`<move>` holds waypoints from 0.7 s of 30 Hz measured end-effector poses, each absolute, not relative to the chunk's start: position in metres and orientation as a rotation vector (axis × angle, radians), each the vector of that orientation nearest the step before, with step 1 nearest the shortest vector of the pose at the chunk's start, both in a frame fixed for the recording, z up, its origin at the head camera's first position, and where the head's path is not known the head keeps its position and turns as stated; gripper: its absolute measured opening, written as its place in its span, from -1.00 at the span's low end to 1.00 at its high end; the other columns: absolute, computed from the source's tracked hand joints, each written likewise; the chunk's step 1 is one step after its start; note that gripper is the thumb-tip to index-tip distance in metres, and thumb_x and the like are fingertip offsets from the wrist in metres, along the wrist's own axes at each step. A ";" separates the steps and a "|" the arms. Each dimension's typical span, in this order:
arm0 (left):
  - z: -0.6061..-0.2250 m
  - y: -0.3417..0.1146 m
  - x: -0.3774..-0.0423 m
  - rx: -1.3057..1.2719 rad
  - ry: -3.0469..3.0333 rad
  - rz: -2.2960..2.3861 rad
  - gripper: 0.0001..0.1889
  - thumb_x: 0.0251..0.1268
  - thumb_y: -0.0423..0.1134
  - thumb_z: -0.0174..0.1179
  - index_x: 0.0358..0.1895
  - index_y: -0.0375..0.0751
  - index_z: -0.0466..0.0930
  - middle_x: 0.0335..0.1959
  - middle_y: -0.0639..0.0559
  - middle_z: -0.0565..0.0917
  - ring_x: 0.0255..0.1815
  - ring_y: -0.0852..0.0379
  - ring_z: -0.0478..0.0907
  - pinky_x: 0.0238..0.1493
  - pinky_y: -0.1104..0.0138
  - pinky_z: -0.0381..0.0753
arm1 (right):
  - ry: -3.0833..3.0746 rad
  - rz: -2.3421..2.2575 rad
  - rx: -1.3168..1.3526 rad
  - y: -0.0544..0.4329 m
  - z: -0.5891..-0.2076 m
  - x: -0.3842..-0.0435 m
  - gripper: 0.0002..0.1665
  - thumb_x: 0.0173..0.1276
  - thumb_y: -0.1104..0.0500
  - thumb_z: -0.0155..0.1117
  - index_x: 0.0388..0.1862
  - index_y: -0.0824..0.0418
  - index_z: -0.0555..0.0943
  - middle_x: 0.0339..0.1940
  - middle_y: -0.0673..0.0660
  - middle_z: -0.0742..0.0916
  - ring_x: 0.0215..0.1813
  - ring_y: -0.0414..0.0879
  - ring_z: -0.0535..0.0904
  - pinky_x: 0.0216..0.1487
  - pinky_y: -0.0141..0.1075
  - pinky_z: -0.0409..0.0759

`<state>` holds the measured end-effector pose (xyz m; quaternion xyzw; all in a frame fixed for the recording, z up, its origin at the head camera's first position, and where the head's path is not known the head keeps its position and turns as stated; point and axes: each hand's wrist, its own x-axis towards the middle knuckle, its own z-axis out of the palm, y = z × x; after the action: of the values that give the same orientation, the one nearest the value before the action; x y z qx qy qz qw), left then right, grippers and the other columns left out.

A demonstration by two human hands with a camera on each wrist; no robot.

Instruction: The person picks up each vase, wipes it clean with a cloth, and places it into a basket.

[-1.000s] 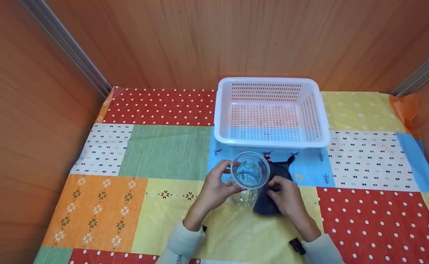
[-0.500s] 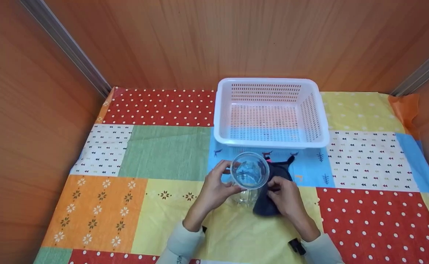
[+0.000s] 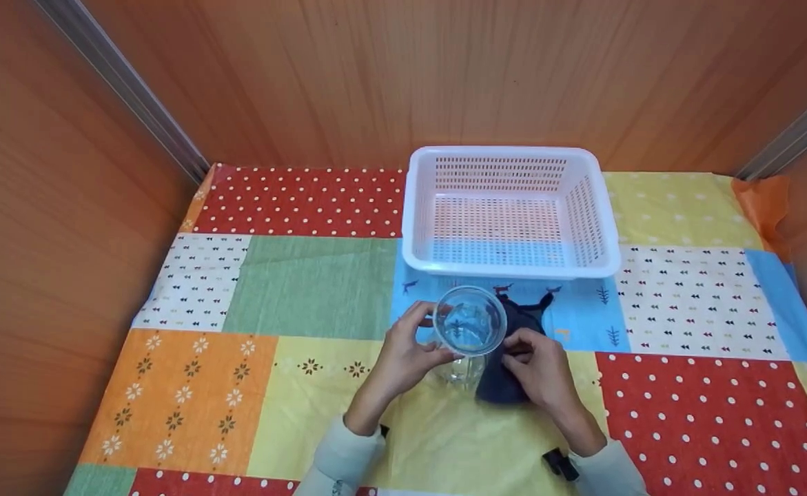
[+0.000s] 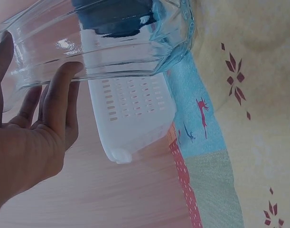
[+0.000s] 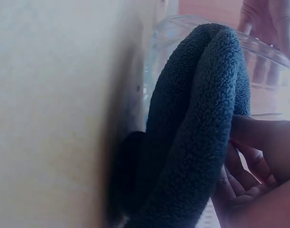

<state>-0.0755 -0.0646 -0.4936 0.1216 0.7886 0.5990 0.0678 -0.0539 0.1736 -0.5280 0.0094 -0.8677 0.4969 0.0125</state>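
Observation:
A clear glass cup [image 3: 471, 336] with a round, wide mouth is upright in the head view, in front of the basket. My left hand [image 3: 410, 350] holds it by the left side near the rim, thumb and fingers spread round the wall. In the left wrist view the cup [image 4: 50, 53] shows ribbed sides, and a dark patch of cloth is seen through it. Against the cup's right side lies a dark blue terry towel [image 3: 501, 384], pinched by my right hand [image 3: 542, 368]. The right wrist view shows the towel [image 5: 201, 123] folded over, hiding part of the glass.
A white perforated plastic basket [image 3: 513, 267] stands just beyond the cup. Patchwork cloth [image 3: 320, 289] covers the table. Wood-grain panels [image 3: 348, 76] rise at the back and both sides. A small black item [image 3: 560, 464] is at the right cuff.
The towel's far end has shifted slightly and its small pink spot no longer shows. My right hand has barely moved; the left hand and the cup stay in place.

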 end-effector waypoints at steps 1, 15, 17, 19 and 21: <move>-0.493 -0.065 -0.076 0.368 2.378 1.806 -0.41 0.12 -0.34 0.61 0.23 -0.27 0.60 0.17 -0.17 0.62 0.16 -0.22 0.57 -0.23 0.30 0.80 | -2.693 1.558 0.037 0.173 -0.526 -0.054 -0.74 0.20 0.59 0.44 -0.28 0.28 0.72 -0.27 0.17 0.80 -0.20 0.06 0.79 -0.16 -0.34 0.76; -0.494 -0.065 -0.075 0.378 2.392 1.794 -0.43 0.14 -0.33 0.61 0.23 -0.16 0.62 0.19 -0.20 0.63 0.17 -0.22 0.59 -0.17 0.21 0.83 | -2.529 1.736 0.067 0.170 -0.499 -0.052 -0.71 0.23 0.59 0.43 -0.22 0.26 0.78 -0.23 0.14 0.81 -0.21 -0.14 0.76 -0.12 -0.47 0.73; -0.493 -0.065 -0.075 0.372 2.389 1.793 -0.44 0.14 -0.32 0.61 0.23 -0.14 0.62 0.20 -0.19 0.63 0.17 -0.20 0.59 -0.17 0.21 0.83 | -2.503 1.748 0.074 0.169 -0.494 -0.051 -0.72 0.24 0.58 0.44 -0.20 0.28 0.78 -0.21 0.16 0.81 -0.19 -0.16 0.76 -0.10 -0.47 0.74; -0.492 -0.065 -0.075 0.370 2.387 1.791 -0.44 0.15 -0.31 0.61 0.24 -0.13 0.62 0.20 -0.20 0.63 0.17 -0.20 0.59 -0.16 0.20 0.83 | -2.486 1.749 0.082 0.168 -0.491 -0.050 -0.73 0.25 0.57 0.45 -0.17 0.29 0.78 -0.19 0.17 0.82 -0.17 -0.14 0.77 -0.07 -0.47 0.74; -0.492 -0.065 -0.075 0.370 2.386 1.789 -0.44 0.15 -0.31 0.60 0.24 -0.13 0.62 0.20 -0.20 0.63 0.17 -0.20 0.58 -0.15 0.20 0.83 | -2.477 1.745 0.084 0.167 -0.488 -0.050 -0.74 0.26 0.55 0.46 -0.14 0.30 0.79 -0.17 0.18 0.82 -0.16 -0.13 0.77 -0.05 -0.47 0.73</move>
<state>-0.0752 -0.0652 -0.4923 0.1229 0.7921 0.5940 0.0681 -0.0495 0.1670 -0.4884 0.0276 -0.8159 0.5749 0.0549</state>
